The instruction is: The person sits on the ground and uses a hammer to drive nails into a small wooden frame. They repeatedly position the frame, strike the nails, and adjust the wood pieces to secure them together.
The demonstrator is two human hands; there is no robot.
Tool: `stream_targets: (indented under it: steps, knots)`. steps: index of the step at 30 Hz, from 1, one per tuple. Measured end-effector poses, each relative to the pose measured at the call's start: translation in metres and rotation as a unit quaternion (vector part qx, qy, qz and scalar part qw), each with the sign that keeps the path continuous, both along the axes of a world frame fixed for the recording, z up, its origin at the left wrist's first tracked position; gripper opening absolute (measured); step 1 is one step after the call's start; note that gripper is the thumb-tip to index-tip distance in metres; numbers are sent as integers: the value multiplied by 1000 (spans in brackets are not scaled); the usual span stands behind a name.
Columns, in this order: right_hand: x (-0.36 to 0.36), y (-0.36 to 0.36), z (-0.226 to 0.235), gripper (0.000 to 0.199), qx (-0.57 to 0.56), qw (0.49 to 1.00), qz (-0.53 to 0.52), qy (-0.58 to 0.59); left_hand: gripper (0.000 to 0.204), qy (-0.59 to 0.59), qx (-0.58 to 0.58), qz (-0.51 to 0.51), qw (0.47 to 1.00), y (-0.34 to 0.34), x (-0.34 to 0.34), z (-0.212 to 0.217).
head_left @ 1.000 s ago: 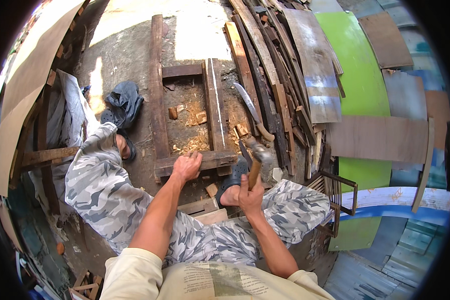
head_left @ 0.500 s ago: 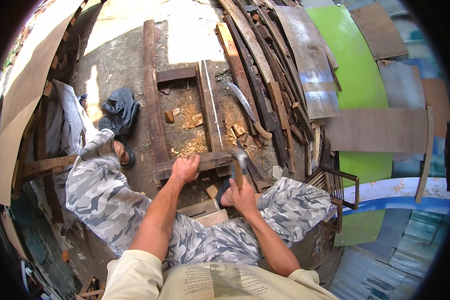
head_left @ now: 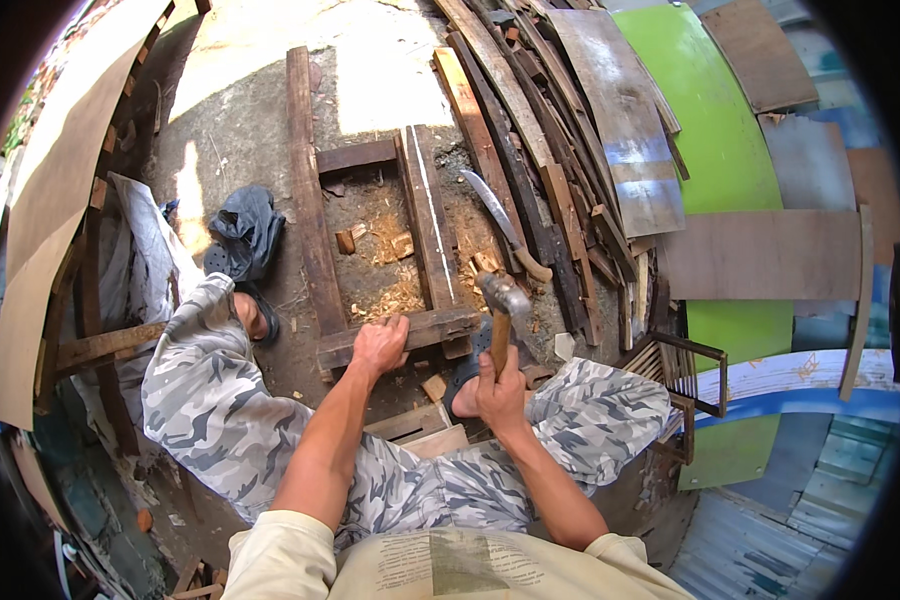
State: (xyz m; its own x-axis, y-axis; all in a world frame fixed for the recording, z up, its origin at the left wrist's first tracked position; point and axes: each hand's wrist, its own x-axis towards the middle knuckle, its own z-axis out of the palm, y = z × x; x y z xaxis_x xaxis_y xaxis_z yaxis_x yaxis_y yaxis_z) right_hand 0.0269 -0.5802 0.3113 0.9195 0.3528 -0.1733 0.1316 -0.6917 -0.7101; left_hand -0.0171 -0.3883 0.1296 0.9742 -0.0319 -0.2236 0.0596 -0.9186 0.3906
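Note:
A dark wooden frame lies on the ground before me, with two long side beams (head_left: 313, 190) and a short crosspiece (head_left: 440, 326) at its near end. My left hand (head_left: 382, 345) rests on that crosspiece, fingers curled over its far edge. In my right hand (head_left: 500, 390) is a hammer (head_left: 500, 335), gripped by its wooden handle. Its metal head (head_left: 505, 293) stands up near the crosspiece's right end, apart from it. A white line runs along the right side beam (head_left: 427, 215). The underside of the crosspiece is hidden.
Wood chips (head_left: 398, 295) lie inside the frame. A curved blade with a wooden handle (head_left: 533, 264) lies to its right, beside stacked timber (head_left: 560, 190). At far left leans a brown board (head_left: 60, 220). A dark plastic bag (head_left: 245, 225) sits near my left foot; a slatted wooden piece (head_left: 675, 375) stands right.
The hammer has come up and to the right, away from the crosspiece's end, with my right hand. My left hand keeps its place on the wood. The whole view has shifted slightly.

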Motion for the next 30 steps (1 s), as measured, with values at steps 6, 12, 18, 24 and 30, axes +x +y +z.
stream_targets:
  steps: [6,12,18,24,30]
  knots:
    - [-9,-34,-22,39,-200,972,63,107,52,12,-5,7,1000,4,16,5]
    - [4,13,39,38,90,995,-27,-33,55,1,-5,1,1000,2,-1,0]
    - [-7,-45,-53,44,-182,969,102,130,54,-5,20,-1,1000,-6,5,2]
    - [4,8,38,41,11,998,-10,60,55,14,18,3,1000,-1,-1,2]
    - [-4,-49,-46,45,-185,975,53,108,55,0,21,-10,1000,-8,6,2]
